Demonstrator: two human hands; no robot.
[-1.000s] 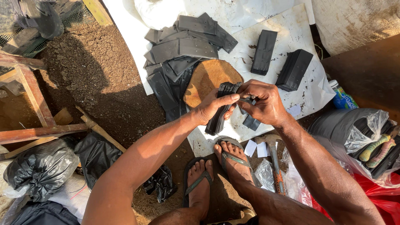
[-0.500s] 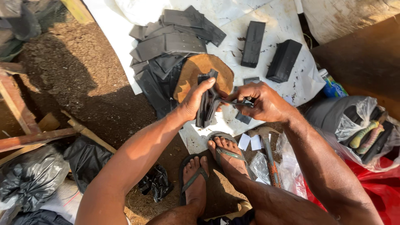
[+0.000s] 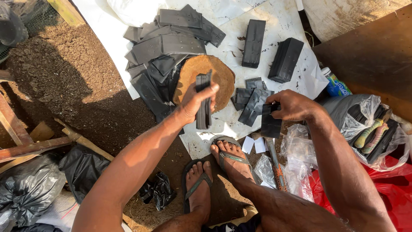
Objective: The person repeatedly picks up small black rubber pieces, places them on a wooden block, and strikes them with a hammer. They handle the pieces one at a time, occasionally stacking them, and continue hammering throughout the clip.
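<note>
My left hand grips a thin stack of flat black plastic bags, held upright over a round wooden block. My right hand pinches a single flat black bag by its top edge, to the right of the block. Between the hands lie a few loose black bags on a white sheet. A spread pile of flat black bags lies behind the block. Two neat bundles of bags rest on the sheet at the back right.
Dark soil covers the ground at left. Wooden slats and black plastic sacks lie at lower left. My sandalled feet are below the sheet. Clear bags, red plastic, a bottle and a tool handle sit at right.
My hands have come apart: the left one has lifted the stack over the wooden block, and the right one has pulled one bag away to the right.
</note>
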